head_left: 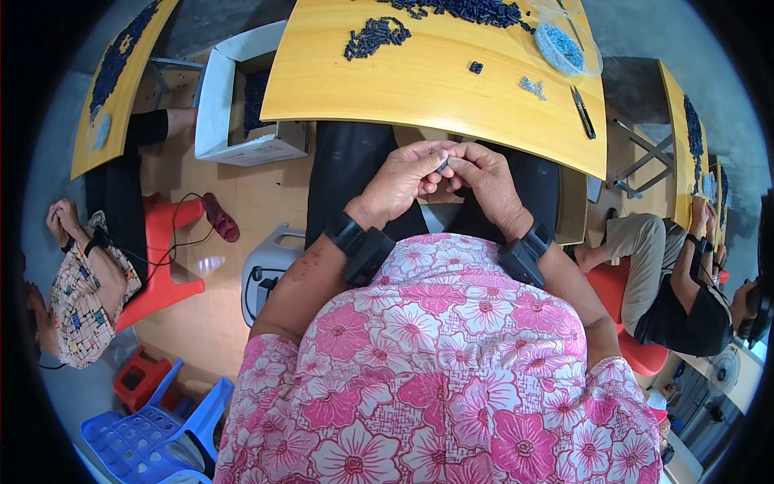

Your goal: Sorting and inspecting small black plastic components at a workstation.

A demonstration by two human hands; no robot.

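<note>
My left hand (401, 184) and my right hand (489, 182) meet just in front of the table's near edge, above my lap. Between the left thumb and fingers is a small dark cylindrical piece (443, 167). The right thumb and forefinger are pinched together against it; whatever else they hold is hidden. On the yellow table (419, 89) ahead lie a little cluster of black pieces (476, 68), a few clear bluish bits (532, 88) and a slim black tool with two pointed tips (582, 113), like tweezers or snips.
Piles of black pieces (376, 37) and a clear bowl of bluish bits (559, 47) occupy the table's far part. A white carton (242, 149) stands at left. People sit at tables on both sides, a person's hand (700, 216) showing right. A blue plastic chair (145, 427) is lower left.
</note>
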